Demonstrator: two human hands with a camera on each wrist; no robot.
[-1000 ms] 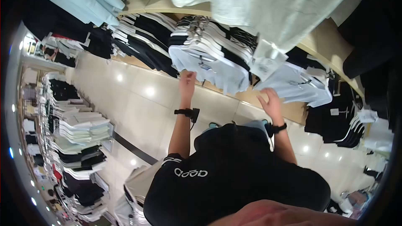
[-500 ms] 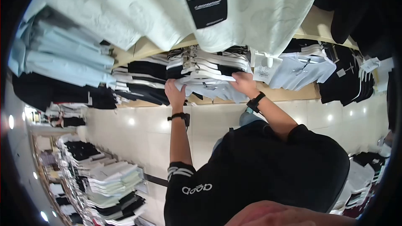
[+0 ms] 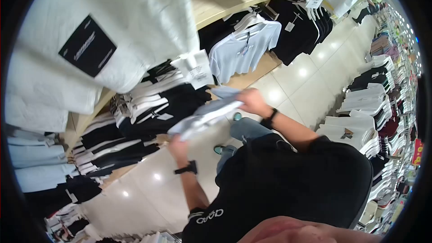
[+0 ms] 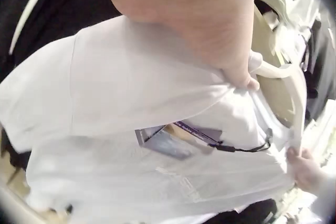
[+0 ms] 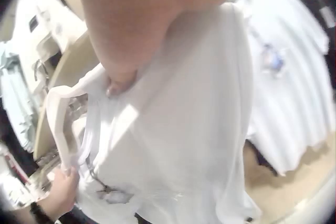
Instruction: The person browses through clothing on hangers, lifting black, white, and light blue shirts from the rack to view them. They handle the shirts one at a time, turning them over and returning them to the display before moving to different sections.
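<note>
A pale blue-white shirt on a white hanger is stretched between both hands, off the rack. My left hand grips one shoulder with the hanger end; in the left wrist view its thumb lies on the cloth by the collar. At the other shoulder, my right hand pinches shirt and hanger. A dark tag on a black cord hangs from the neckline. In the right wrist view the shirt hangs down below the hand.
Black and white garments hang under a curved wooden shelf. Another pale blue shirt hangs to the right, black shirts beyond it. A large white garment with a black label hangs close above. More racks stand far right.
The shirt has come off the rack and is held toward the body in both hands. The head view has turned to the right, bringing the right-hand racks into sight.
</note>
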